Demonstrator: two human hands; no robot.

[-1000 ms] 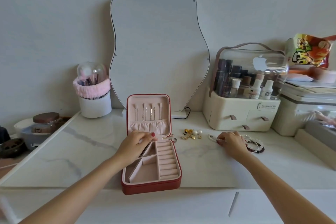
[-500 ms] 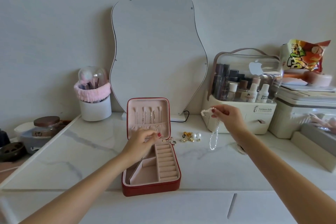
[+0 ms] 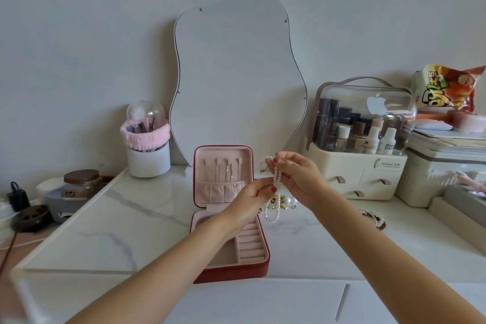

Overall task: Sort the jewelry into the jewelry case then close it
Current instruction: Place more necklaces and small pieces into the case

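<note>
Both hands are raised above the white marbled counter (image 3: 147, 221), just right of the open lid of the red jewelry case (image 3: 223, 173); the right hand (image 3: 297, 179) pinches a white beaded strand (image 3: 276, 179) between thumb and fingertips near its top, and the left hand (image 3: 252, 197) pinches the same strand a little lower, so it is grasped at two points and its loose loop hangs down between them toward the counter; the case stands open at the counter's front edge, its lid upright with a few thin chains hanging in the pink lining above a gathered pocket, its base showing ring rolls on the right and open compartments partly hidden by the left forearm; a small heap of gold and pearl earrings (image 3: 285, 202) lies on the counter just right of the case, below the hands; further right, well apart, lie beaded bracelets (image 3: 376, 219), dark and light; behind stand a wavy mirror (image 3: 236, 81), a white brush holder (image 3: 148, 158) wrapped in a pink band, and a cream cosmetics organizer (image 3: 360, 166) with a clear domed lid; a snack bag (image 3: 447, 89) sits on stacked boxes at the far right.
</note>
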